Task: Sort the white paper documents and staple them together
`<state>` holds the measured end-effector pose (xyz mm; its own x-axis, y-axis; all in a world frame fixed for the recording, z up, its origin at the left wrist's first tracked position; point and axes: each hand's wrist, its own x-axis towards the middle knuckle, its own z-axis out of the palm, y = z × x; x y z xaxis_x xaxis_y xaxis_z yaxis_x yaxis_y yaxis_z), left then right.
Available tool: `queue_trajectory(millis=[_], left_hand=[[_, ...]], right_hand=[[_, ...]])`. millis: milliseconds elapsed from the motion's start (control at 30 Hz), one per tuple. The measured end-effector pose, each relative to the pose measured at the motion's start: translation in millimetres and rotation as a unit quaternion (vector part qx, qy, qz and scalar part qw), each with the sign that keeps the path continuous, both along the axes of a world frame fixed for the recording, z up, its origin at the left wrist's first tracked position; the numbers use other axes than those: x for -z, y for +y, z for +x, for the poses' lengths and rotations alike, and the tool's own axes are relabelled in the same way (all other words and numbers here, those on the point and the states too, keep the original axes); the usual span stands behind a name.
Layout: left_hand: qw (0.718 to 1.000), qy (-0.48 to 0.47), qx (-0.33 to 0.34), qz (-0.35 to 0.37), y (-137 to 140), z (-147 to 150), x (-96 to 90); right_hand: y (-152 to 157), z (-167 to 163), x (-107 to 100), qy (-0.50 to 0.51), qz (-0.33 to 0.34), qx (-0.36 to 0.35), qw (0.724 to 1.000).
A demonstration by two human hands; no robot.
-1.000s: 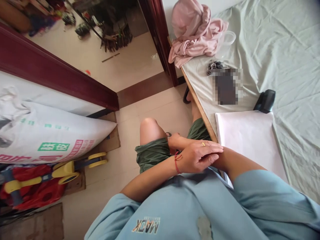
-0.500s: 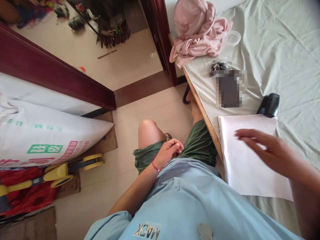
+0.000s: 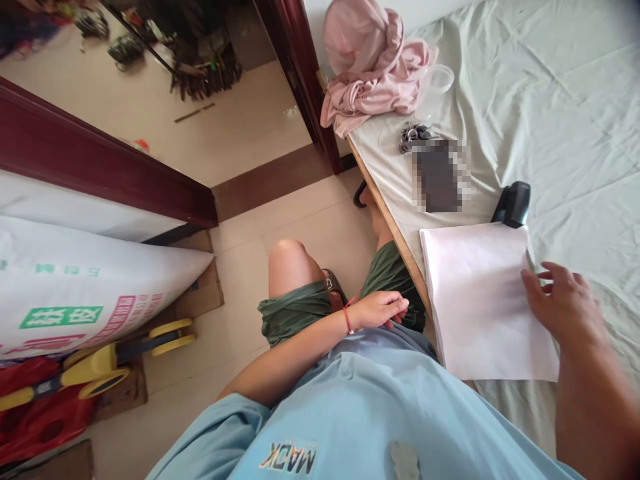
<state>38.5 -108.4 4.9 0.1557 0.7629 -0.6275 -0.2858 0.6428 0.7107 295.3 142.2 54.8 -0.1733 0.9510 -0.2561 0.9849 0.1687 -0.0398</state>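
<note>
Head view: the right hand, fingers parted, grips nothing at the paper's right side, the paper lying along the counter's wooden edge, likely for easy reach, while the left hand rests unclenched over the lap.

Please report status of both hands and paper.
Left hand at lap. Right hand open, at right edge of paper. Paper flat. Stapler at its far edge.

Paper stack on the table, stapler at the stack's far right corner, keys farther off, sack at left.
</note>
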Motion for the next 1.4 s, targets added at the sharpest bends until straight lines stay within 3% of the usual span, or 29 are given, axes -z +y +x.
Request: queue_trajectory(millis=[267, 500, 700, 1000, 1200, 1400], left_hand=[[1.000, -0.017, 0.016, -0.019, 5.8, 13.0, 5.1], [0.998, -0.050, 0.047, -0.011, 24.7, 25.9, -2.6], [0.998, -0.004, 0.044, -0.054, 40.3, 43.4, -5.2], [0.999, -0.004, -0.010, -0.040, 35.6, 49.8, -10.0], [1.000, 0.019, -0.017, -0.002, 26.4, 53.5, -13.3], [0.999, 0.009, -0.051, -0.002, 28.1, 55.3, -17.7]], right_hand=[[3.2, -5.4, -5.7, 0.106, -0.088, 0.059, 0.989], [-10.6, -7.5, 5.7, 0.108, -0.062, 0.051, 0.991], [-20.5, -13.3, 2.1, 0.106, -0.058, 0.050, 0.991], [-15.3, -23.3, 1.9, 0.198, 0.057, 0.033, 0.978], [-11.8, -18.8, 9.4, 0.115, 0.066, 0.017, 0.991], [-14.0, -12.7, 1.3, 0.088, 0.012, 0.039, 0.995]])
